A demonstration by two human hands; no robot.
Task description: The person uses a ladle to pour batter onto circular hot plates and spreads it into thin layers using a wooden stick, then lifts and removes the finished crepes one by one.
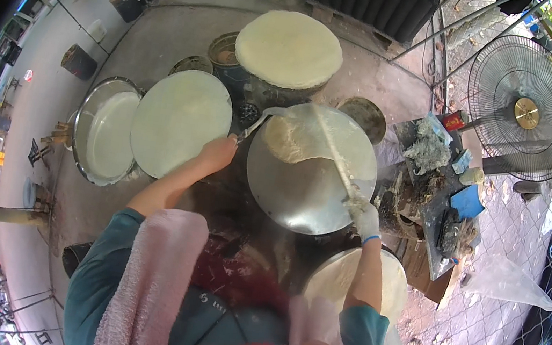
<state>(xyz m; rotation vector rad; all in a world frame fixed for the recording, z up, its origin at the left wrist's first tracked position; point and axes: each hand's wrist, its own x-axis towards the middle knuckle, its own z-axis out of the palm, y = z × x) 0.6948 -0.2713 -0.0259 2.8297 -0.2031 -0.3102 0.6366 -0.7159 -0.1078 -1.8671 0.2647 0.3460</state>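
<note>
A large round metal griddle [287,192] stands in front of me, its near part bare and shiny. Over its far part lies a thin, translucent pancake [319,140]. My right hand [363,216], in a whitish glove, is closed round the near end of a long pale stick [332,151] that slants across the pancake. At the griddle's left, my bare left hand [219,153] is closed on a pale, narrow strip [254,126]. This strip runs into the pancake's far left edge and looks like part of it. My fingertips partly hide the grip.
Pale round stacks stand left [182,124], behind [289,47] and near right [346,278] of the griddle. A metal basin [86,146] of white batter sits far left. Right are a cluttered stand [431,194], a large fan [524,112] and wire fencing [483,329].
</note>
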